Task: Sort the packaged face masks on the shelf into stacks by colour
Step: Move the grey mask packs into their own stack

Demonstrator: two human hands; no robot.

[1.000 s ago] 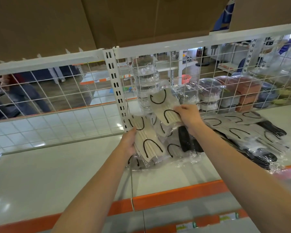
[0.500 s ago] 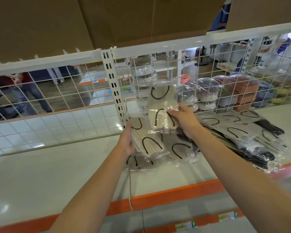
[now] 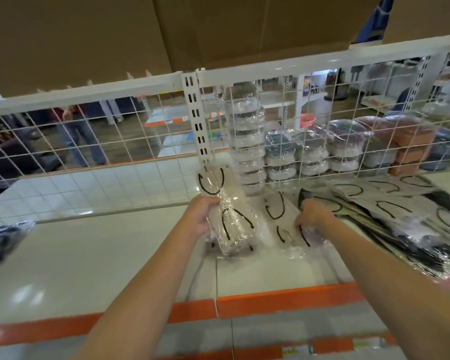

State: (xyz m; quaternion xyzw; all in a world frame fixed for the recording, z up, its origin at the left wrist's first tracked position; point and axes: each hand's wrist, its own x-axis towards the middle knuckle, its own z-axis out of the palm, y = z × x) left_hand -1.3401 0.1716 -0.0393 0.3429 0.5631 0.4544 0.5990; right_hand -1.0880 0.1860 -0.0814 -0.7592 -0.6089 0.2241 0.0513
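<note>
**Packaged face masks, on the shelf**

We list a small stack of beige masks [image 3: 230, 219] with black ear loops in clear wrap, raised and tilted on end. Beside it, more beige packs [image 3: 279, 216] lie flat. To the right we note a loose, overlapping heap of beige and black packs [image 3: 400, 216].

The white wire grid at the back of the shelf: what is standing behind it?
Behind the wire grid, stacked plastic-wrapped containers stand in a row, with brown ones further right. Their contents cannot be told through the wrapping. Further left, a person's legs show.
</note>
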